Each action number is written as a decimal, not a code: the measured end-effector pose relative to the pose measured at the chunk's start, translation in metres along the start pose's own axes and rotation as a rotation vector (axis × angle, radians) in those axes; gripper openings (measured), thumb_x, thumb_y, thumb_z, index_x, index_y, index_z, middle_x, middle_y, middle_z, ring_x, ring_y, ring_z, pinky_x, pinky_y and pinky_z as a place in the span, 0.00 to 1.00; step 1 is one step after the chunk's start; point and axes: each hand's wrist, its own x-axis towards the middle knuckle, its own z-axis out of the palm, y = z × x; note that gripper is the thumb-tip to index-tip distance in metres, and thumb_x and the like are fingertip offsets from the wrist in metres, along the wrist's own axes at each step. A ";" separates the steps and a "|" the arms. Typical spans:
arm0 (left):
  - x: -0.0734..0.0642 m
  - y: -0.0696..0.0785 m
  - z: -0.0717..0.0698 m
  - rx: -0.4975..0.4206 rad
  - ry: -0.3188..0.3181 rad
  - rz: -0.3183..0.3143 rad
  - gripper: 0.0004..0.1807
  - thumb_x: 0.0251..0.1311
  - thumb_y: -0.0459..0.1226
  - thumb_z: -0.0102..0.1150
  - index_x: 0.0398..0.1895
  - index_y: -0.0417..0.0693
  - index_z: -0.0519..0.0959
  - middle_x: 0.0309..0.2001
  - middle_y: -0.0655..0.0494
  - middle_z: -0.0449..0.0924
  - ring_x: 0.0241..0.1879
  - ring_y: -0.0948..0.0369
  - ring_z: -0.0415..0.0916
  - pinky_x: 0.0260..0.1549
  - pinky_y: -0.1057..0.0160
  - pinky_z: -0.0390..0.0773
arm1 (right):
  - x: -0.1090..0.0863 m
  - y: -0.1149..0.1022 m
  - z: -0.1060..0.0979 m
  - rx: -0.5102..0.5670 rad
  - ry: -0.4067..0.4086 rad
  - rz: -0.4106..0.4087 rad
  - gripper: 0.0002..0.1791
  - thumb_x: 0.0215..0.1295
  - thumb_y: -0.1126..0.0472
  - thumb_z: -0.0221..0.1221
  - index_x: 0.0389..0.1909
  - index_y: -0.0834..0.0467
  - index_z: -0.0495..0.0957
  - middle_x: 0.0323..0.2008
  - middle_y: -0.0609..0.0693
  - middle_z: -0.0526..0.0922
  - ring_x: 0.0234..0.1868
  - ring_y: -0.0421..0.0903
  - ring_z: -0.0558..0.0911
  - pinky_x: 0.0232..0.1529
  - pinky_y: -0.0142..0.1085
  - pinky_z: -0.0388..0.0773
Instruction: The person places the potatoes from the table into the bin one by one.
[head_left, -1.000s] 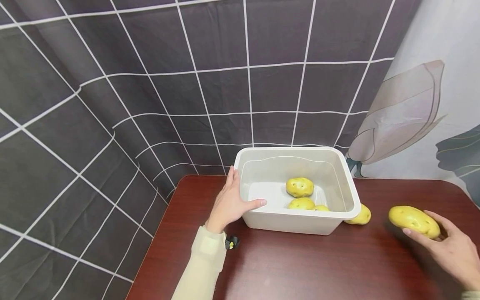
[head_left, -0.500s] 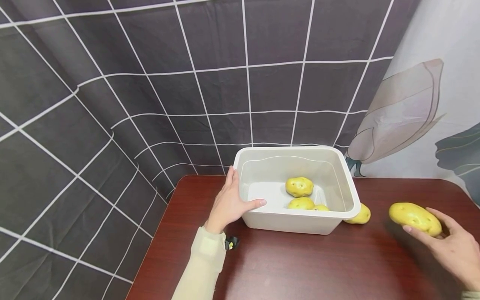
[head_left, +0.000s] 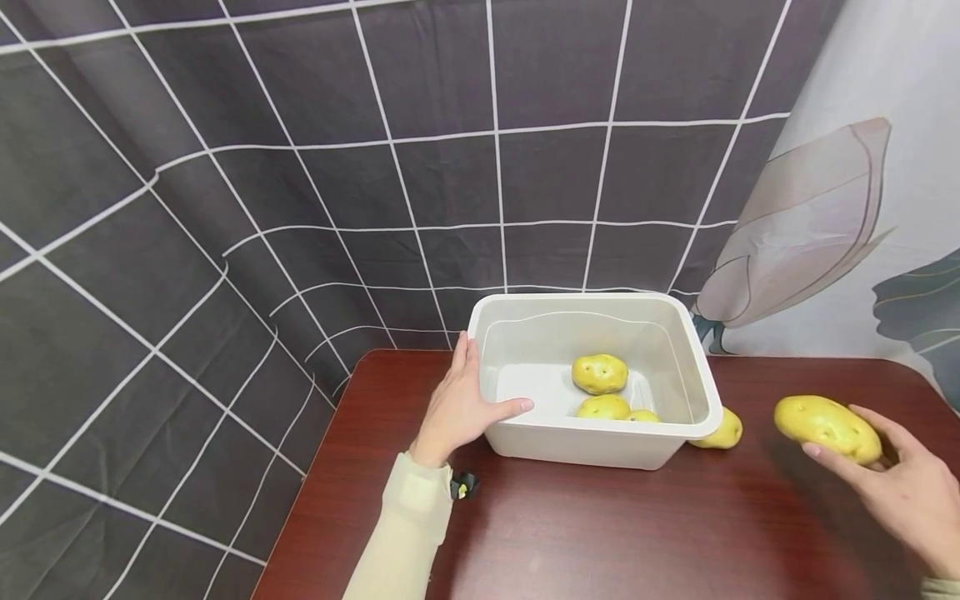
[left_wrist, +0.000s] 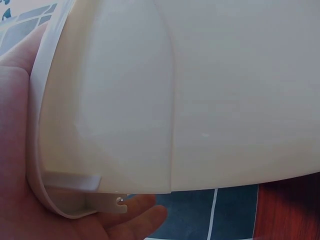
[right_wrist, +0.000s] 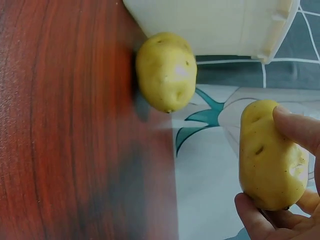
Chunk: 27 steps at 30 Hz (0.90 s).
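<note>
A yellow potato [head_left: 827, 428] is gripped in my right hand [head_left: 911, 487], thumb on the near side and fingers behind, over the right part of the table. My left hand [head_left: 457, 408] rests against the near left corner of a whitish plastic bin [head_left: 585, 450], thumb stretched along the front rim and fingers straight along the left side. Inside the bin lie a potato [head_left: 600, 374] and, partly hidden by the front wall, another potato [head_left: 603, 407] and a smaller visible piece of yellow [head_left: 643, 416]. One more potato [right_wrist: 166, 72] sits on the table beside the bin's right end.
The reddish-brown wooden table [head_left: 585, 533] carries the bin near its back edge. Behind it hangs a dark grey cloth [head_left: 547, 175] with white grid lines, and a pale cloth [head_left: 810, 208] with a leaf print at the right.
My right hand has lifted slightly with the potato, which is a little higher in the head view. The left hand and the bin have stayed in place.
</note>
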 end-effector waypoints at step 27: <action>-0.001 0.001 -0.002 0.001 -0.005 -0.002 0.72 0.42 0.72 0.67 0.81 0.43 0.44 0.82 0.56 0.32 0.77 0.50 0.50 0.67 0.41 0.63 | -0.001 -0.019 -0.003 0.061 0.018 -0.050 0.51 0.54 0.49 0.75 0.77 0.52 0.61 0.35 0.17 0.64 0.27 0.18 0.70 0.22 0.23 0.68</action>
